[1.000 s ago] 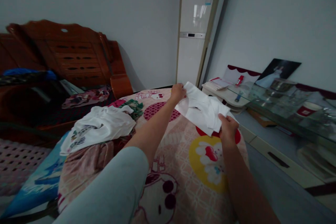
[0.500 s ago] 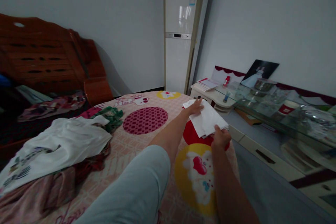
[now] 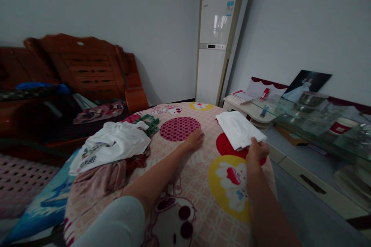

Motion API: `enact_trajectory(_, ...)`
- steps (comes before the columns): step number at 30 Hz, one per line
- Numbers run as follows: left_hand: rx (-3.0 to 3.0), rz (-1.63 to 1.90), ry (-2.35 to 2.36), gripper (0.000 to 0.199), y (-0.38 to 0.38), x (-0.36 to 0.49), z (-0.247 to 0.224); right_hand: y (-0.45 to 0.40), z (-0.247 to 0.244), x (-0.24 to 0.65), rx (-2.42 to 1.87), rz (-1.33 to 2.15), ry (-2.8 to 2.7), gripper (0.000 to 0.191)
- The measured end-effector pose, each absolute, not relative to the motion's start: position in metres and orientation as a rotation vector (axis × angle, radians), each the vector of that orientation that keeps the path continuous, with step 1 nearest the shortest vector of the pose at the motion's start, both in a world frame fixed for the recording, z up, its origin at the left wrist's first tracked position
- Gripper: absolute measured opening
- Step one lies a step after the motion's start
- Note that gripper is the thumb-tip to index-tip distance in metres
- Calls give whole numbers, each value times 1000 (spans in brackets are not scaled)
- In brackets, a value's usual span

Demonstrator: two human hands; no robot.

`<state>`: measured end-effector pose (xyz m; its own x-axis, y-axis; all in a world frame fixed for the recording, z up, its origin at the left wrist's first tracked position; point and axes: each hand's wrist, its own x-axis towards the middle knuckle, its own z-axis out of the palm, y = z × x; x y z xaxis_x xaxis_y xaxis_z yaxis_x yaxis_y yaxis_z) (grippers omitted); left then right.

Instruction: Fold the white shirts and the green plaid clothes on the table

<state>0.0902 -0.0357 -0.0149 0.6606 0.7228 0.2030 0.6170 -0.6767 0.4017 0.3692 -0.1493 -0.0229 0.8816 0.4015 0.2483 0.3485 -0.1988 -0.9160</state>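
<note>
A folded white garment [image 3: 239,127] lies flat near the right edge of the round table. My right hand [image 3: 257,149] grips its near right corner, thumb on top and the other fingers partly hidden. Apart from it, my left hand [image 3: 195,140] is over the middle of the table beside a dark pink dotted circle on the cloth; its fingers are curled together with nothing visible in them. To the left sits a crumpled heap, with a white printed garment [image 3: 117,141] on top, a dusty pink garment [image 3: 101,177] below and a green cloth [image 3: 150,123] behind.
A pink patterned tablecloth [image 3: 199,189] covers the table. Along the right stands a glass-topped cabinet [image 3: 292,117] with a paper cup [image 3: 342,126] and a photo [image 3: 307,85]. Behind are a wooden sofa [image 3: 89,73] and a tall white air conditioner [image 3: 211,73].
My left hand has let go of the white garment and moved left and nearer. My right hand stays at its corner. The view has turned left.
</note>
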Motion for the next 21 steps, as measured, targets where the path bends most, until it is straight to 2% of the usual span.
enact_trajectory(3, 2599, 528, 1056, 37, -52, 69, -22, -152, -12, 367, -1837, -51, -363, 24)
enact_trajectory(8, 2640, 413, 970, 33, -70, 46, -18, -163, -10, 368, -1840, 172, -314, 21)
enact_trajectory(13, 2615, 443, 1000, 37, -85, 25, -14, -170, 3, 356, -1628, -296, -304, 26)
enact_trajectory(15, 2601, 431, 1008, 37, -90, 21, -13, -166, 12, 333, -1577, -216, -485, 28)
enact_trajectory(21, 2601, 407, 1000, 24, -94, 9, -5, -134, 15, 230, -1549, 349, -1534, 24)
